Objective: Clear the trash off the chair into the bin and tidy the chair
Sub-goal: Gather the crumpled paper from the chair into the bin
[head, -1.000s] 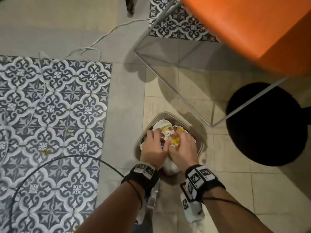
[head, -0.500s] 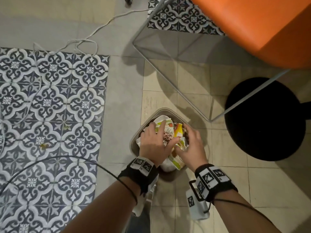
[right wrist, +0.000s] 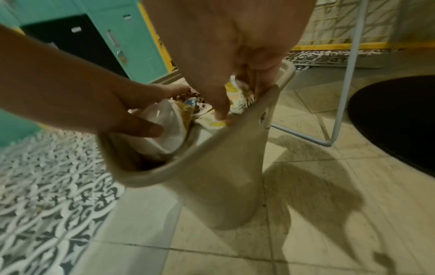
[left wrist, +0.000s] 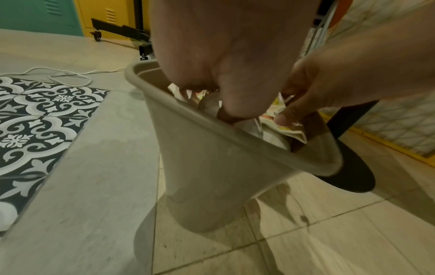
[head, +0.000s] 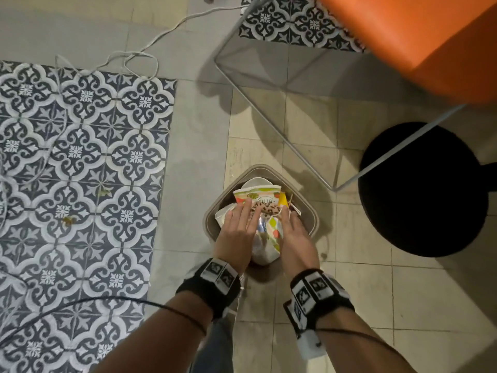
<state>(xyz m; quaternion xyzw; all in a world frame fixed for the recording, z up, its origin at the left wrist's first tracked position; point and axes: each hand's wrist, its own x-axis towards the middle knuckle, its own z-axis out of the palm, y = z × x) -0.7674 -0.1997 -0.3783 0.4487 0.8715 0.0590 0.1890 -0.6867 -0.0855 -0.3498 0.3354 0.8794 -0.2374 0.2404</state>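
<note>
Beige plastic is what sits right under my hands — the bin (head: 309,208), stood on plain floor tiles and stuffed to the rim with trash (head: 265,246). My left hand (head: 236,232) lies flat on the pile, fingers straight and spread across a printed paper bag (head: 255,196). My right hand (head: 294,238) rests just beside it, fingers reaching loosely down the inner right wall of the bin, thumb touching a wrapper; I see nothing gripped. A white plastic bag (right wrist: 162,126) bulges at the near edge. Beyond the bin stands the chair (head: 419,41) — orange seat, thin metal legs — with a round black base (head: 422,189) to its right and a white cable (head: 129,56) looping over the patterned tiles.
</note>
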